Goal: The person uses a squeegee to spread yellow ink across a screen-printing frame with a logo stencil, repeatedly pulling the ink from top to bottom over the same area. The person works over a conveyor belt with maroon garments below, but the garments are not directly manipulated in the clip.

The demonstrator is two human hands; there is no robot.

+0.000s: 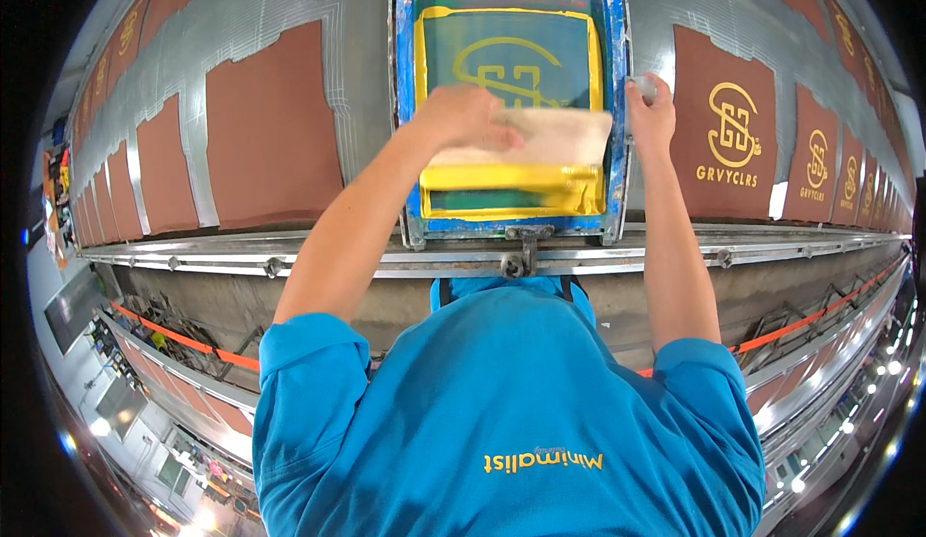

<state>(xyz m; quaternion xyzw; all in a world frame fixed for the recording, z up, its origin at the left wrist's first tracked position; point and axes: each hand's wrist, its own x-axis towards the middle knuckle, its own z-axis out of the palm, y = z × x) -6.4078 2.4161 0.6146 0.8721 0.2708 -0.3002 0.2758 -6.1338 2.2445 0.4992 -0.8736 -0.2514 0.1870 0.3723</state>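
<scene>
My left hand [461, 117] is closed on a pale squeegee [564, 137], blurred, held across a screen-printing frame [614, 190] with blue edges. Yellow ink [482, 207] borders the mesh and lies in a thick band below the blade. A yellow-green design shows through the mesh [506, 59] beyond the blade. My right hand [652, 112] grips a small light-grey handle [644, 86] at the frame's right side.
Brown fabric pieces [270, 132] line the long grey printing bed [371, 26]; those on the right [694, 204] bear yellow printed designs. A metal rail [376, 265] runs along the near edge. Orange rails [174, 323] and another bed show at the lower sides.
</scene>
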